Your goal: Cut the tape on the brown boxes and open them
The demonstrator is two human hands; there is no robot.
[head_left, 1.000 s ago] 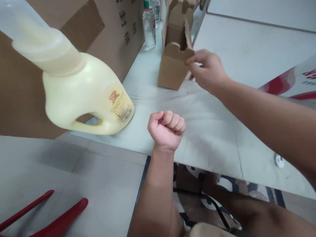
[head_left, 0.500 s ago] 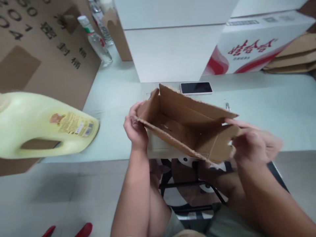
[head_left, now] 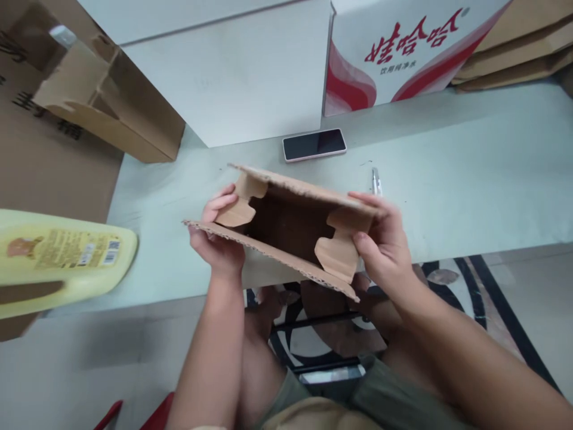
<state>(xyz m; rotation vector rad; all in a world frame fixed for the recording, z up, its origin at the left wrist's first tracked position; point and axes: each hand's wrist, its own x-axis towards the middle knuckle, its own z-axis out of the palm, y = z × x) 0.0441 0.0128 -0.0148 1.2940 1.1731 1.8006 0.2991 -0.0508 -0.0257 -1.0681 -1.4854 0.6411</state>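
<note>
I hold a small open brown cardboard box (head_left: 286, 224) over the near edge of the pale table (head_left: 470, 179), its open end facing me. My left hand (head_left: 218, 236) grips its left end, fingers curled over the left side flap. My right hand (head_left: 384, 245) grips the right end, thumb against the right side flap. Both side flaps are folded inward; the top and bottom flaps stick out.
A yellow jug (head_left: 58, 260) lies on its side at the left. Behind the box lie a phone (head_left: 314, 144) and a pen (head_left: 375, 179). Another open brown carton (head_left: 111, 107), a white box (head_left: 233, 65) and a red-and-white printed case (head_left: 403, 51) stand further back.
A second ago my right hand reached the carton at the back while my left was a fist. Both hands now hold a box near me, and its side flaps have folded in.
</note>
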